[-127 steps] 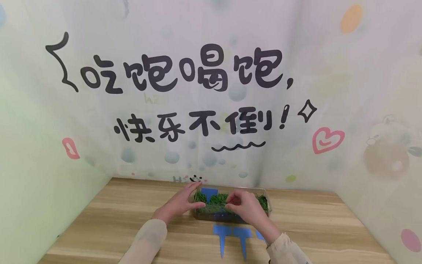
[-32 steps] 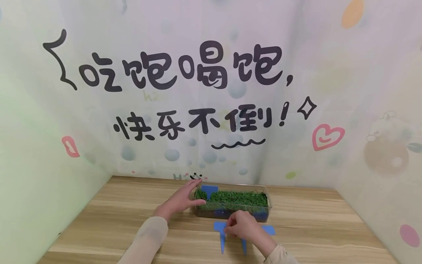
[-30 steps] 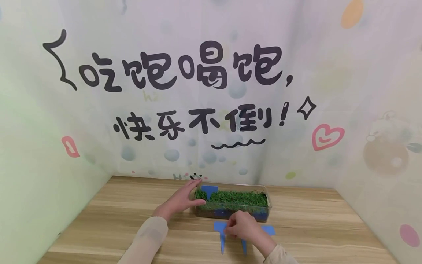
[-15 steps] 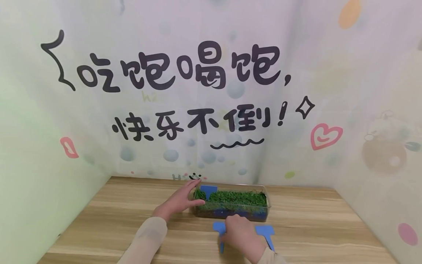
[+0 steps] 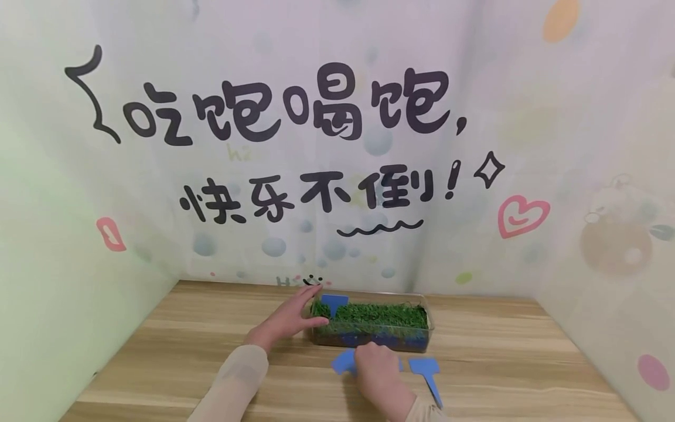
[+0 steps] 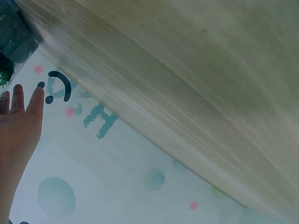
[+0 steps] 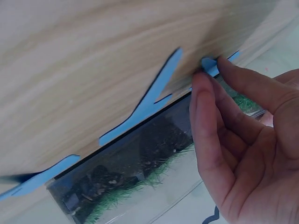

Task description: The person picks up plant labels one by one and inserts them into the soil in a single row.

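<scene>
My left hand [image 5: 290,316] rests at the left end of a clear plastic box [image 5: 373,339] filled with green grass [image 5: 385,315]. Its fingers lie straight, with the thumb in front of the box. One blue T-shaped plant label [image 5: 334,303] stands upright in the grass near that end. In front of the box, my right hand [image 5: 378,375] pinches another blue plant label [image 5: 344,361] between thumb and fingers; the right wrist view shows the pinched label [image 7: 210,68] at the fingertips. A second loose label [image 7: 142,112] is mostly hidden by this hand in the head view.
To the right of my right hand, a third loose blue label [image 5: 426,375] lies flat on the wooden table [image 5: 501,363]. A printed cloth wall [image 5: 453,246] rises directly behind the box, and side walls close in the left and right.
My right hand has left the grass, passed over the middle label, shifted left and taken hold of the leftmost label, which is now tilted. The left hand has stayed at the box.
</scene>
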